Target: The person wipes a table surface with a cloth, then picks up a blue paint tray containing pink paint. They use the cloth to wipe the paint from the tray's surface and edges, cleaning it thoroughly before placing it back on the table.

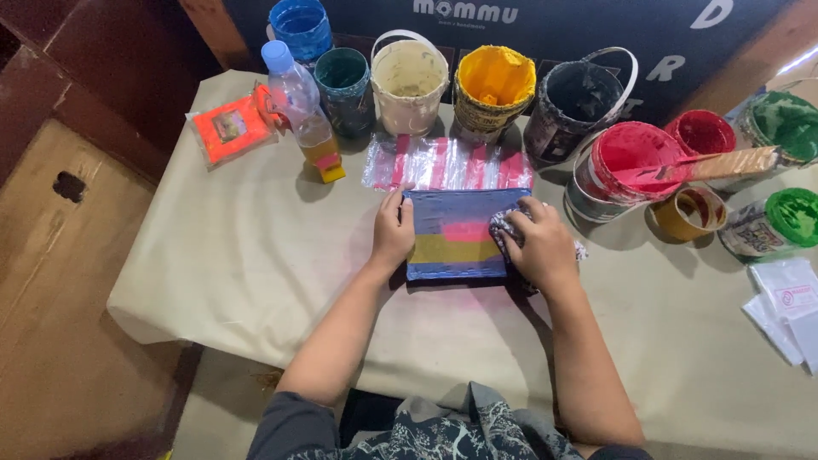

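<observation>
A rectangular block (456,234) with blue, pink and yellow painted bands lies flat on the cloth-covered table (256,255). My left hand (394,234) presses on its left edge, fingers together on top. A crumpled patterned rag (503,228) is gripped in my right hand (541,247), which pushes it against the block's right edge. Just behind the block lies a clear plastic sheet (447,164) with pink stripes.
Several paint buckets line the back: blue (300,25), teal (343,85), cream (410,81), yellow (492,89), black (579,102), red (626,158) with a scraper (716,166) across it, green (788,123). A plastic bottle (300,106), an orange packet (230,128) and white sachets (788,298) lie around.
</observation>
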